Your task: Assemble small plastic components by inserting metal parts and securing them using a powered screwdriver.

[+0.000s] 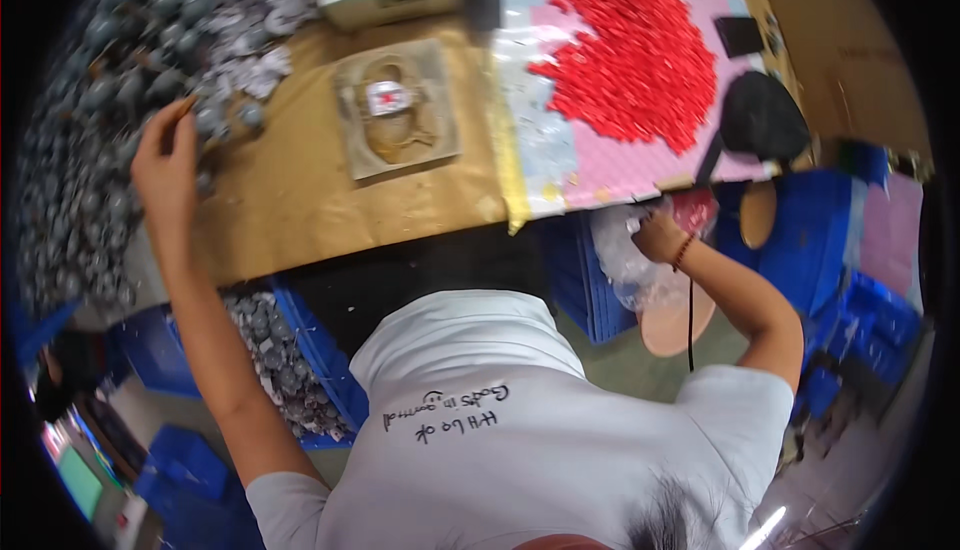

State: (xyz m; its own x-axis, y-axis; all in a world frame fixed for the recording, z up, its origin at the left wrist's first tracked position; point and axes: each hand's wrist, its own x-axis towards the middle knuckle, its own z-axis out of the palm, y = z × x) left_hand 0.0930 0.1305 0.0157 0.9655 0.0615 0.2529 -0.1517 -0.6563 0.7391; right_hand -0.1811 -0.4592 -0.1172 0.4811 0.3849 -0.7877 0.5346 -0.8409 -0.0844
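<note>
Nearer than the square grey fixture (446, 85), and right of it, our right hand (661, 237) is at a clear plastic bag (617, 250); left of the fixture, our left hand (165, 162) curls over a heap of round grey parts (95, 155). The hands are well apart, their grips unclear. We judge this picking-up, calling next for a sure pinch.

1. The bench (300, 220) shows a creased brown surface from its middle to its front edge.
2. A heap of grey rounded parts (110, 100) covers its left side, with pale, flatter pieces (255, 25) beside them.
3. A square, recessed block (443, 75) lies mid-bench; a pale boxy device (345, 5) stands behind it.
4. On the right, a pink and pale-blue sheet (600, 175) carries a broad pile of red pieces (640, 70).
5. A black rounded object (763, 115) rests at the sheet's right edge.
</note>
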